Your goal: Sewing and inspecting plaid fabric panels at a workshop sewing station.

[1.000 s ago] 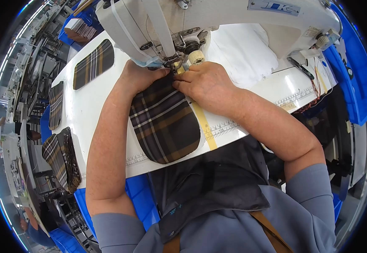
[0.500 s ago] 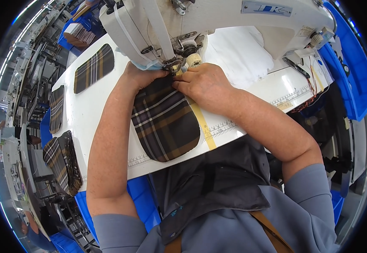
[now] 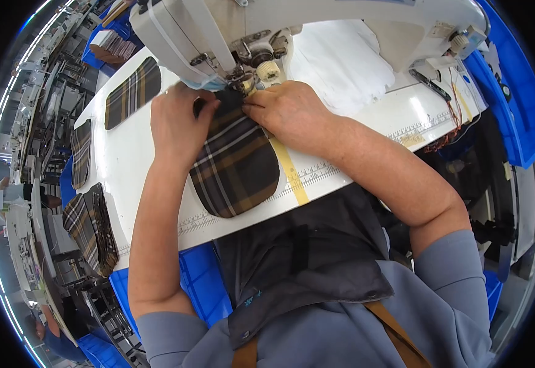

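A dark plaid fabric piece [image 3: 236,165] with rounded corners lies on the white sewing machine table [image 3: 138,165], its far end under the presser foot of the sewing machine [image 3: 241,83]. My right hand [image 3: 292,116] is closed at the fabric's far right edge, fingertips pressed to it close by the foot. At the fabric's upper left edge, my left hand [image 3: 180,119] is raised with its thumb apart from the curved fingers. A dark gap shows between them, and the fingertips are partly hidden beside the machine head.
More plaid pieces [image 3: 133,92] lie at the table's left, with a plaid stack [image 3: 92,230] hanging over its edge. White cloth [image 3: 341,64] sits behind my right hand. Black snips [image 3: 430,84] rest at the right, near a blue bin [image 3: 510,116]. Ruler markings [image 3: 325,176] run along the front.
My left hand has drawn back to the left from the presser foot, its thumb and fingers parting. My right hand stays at the fabric beside the foot. The whole view has shifted slightly.
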A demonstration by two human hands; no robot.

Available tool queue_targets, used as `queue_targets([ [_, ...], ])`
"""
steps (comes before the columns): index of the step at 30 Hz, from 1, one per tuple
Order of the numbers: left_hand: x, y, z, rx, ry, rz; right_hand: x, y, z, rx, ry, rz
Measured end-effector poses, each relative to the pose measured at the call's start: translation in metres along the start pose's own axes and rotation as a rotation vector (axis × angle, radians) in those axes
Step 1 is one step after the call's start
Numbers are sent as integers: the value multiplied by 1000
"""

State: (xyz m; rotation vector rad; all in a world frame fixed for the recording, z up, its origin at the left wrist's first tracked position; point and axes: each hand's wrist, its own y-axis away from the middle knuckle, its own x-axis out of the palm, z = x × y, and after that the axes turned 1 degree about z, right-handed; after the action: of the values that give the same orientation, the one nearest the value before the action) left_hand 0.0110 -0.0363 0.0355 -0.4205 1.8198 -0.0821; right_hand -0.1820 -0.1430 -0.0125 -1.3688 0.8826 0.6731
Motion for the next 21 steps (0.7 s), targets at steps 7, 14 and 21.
queue_targets([
  [7,2,105,-61,223,396,73,-25,17,7,1,-89,77],
  [14,15,117,-66,296,259,-86,-56,66,39,43,-368,37],
  [21,21,116,-63,78,475,-54,-61,83,57,62,-405,-35],
])
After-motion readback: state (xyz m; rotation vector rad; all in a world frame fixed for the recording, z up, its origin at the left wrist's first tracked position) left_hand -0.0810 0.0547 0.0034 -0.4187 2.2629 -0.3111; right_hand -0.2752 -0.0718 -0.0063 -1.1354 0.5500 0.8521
